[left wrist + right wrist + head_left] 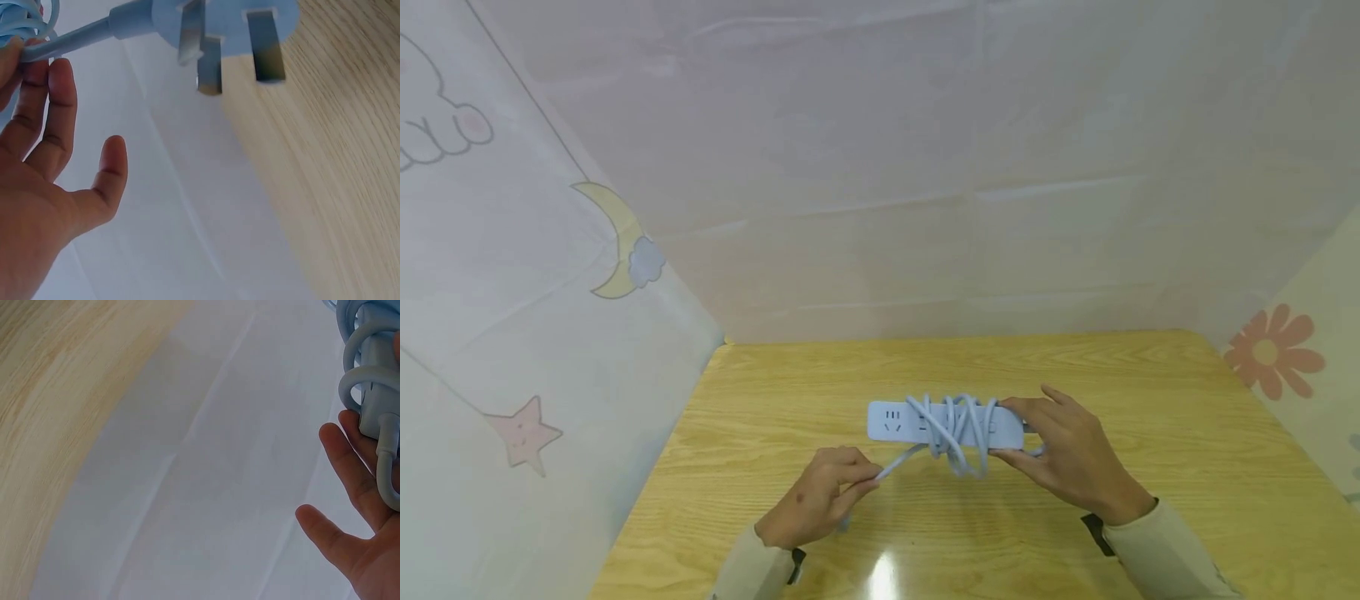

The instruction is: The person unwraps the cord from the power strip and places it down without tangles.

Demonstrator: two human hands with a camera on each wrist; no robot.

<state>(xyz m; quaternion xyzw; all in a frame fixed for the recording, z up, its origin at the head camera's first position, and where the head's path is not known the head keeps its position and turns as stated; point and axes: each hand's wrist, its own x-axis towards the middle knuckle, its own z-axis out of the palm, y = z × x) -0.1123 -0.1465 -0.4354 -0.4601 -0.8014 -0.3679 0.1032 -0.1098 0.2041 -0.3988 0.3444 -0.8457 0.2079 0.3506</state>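
Observation:
A white power strip [891, 422] is held level over the table, its cord [957, 433] wound loosely several times around its middle. My right hand [1063, 450] grips the strip's right end, thumb on the near edge and fingers on the far edge. In the right wrist view the cord leaves that end of the strip [376, 403] and bends back. To the left, my left hand [823, 493] pinches the free stretch of cord near the plug. The three-pin plug [225, 15] hangs beyond that hand in the left wrist view, its metal pins bare.
Beneath the hands is a wood-grain table [790, 375]. Pale cloth walls [865, 167] with printed moon, star and flower figures stand at its back and sides.

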